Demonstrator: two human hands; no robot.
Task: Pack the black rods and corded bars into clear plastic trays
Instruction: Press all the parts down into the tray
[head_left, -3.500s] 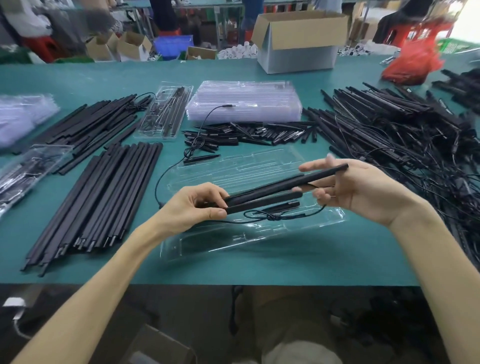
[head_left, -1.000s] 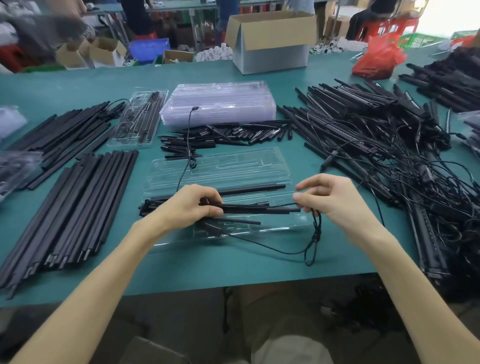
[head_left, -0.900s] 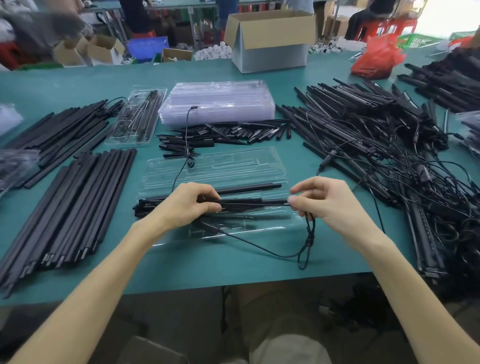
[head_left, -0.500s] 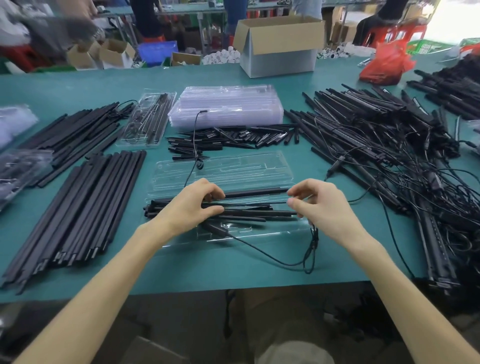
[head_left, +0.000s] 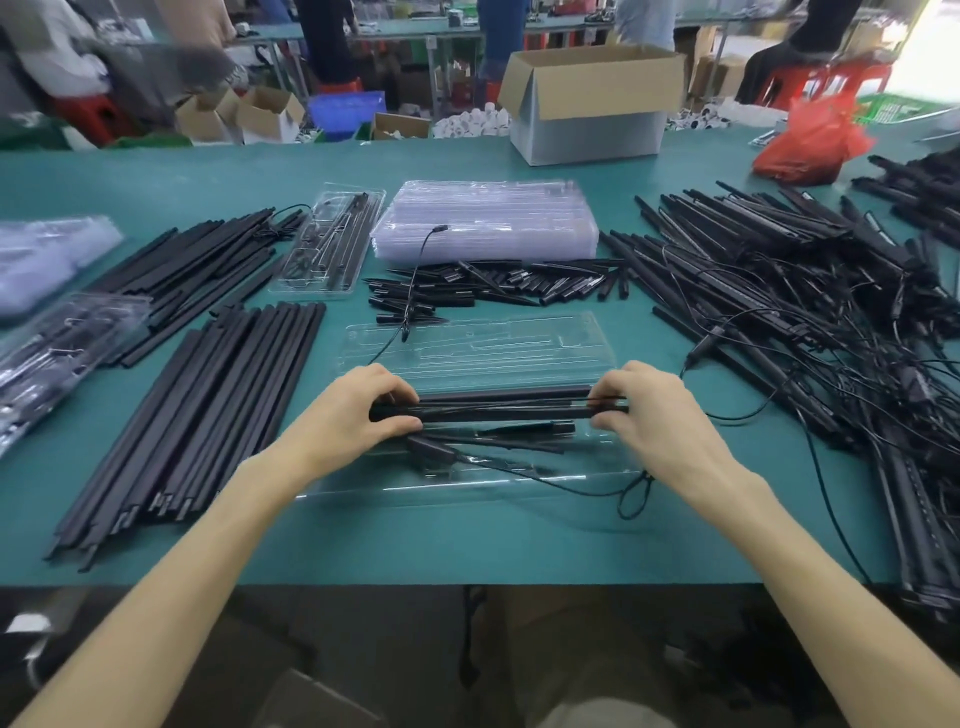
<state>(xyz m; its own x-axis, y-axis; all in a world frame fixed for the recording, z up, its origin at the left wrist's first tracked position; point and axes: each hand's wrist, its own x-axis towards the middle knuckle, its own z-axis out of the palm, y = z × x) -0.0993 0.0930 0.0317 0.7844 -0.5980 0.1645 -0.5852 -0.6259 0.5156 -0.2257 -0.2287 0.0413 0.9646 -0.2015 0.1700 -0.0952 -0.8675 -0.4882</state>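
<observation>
Across the green table (head_left: 415, 540), the biggest thing was the tangled heap of corded bars (head_left: 779, 291) on the person's right. Next came the rows of black rods (head_left: 218, 410) on the left and the stack of clear trays (head_left: 483, 218) at the back. Just in front of the person lay one open tray (head_left: 478, 353). Over its near half both hands held a bar (head_left: 504, 413) level, lined up lengthwise with the slots. The left hand (head_left: 353, 415) had thumb and fingers curled round one end, and the right hand (head_left: 654, 415) pinched the other. Smaller black pieces sat in the tray beneath.

The bar's thin cord (head_left: 571, 488) trailed out over the tray's front edge and ended in a knotted loop on the table. To my eye the risk lay there: if the bar were pressed home with the cord left outside, it could get trapped under the lid or tug the bar back out. The heap also lay close to the right forearm, and a snag there could drag the tray askew.
</observation>
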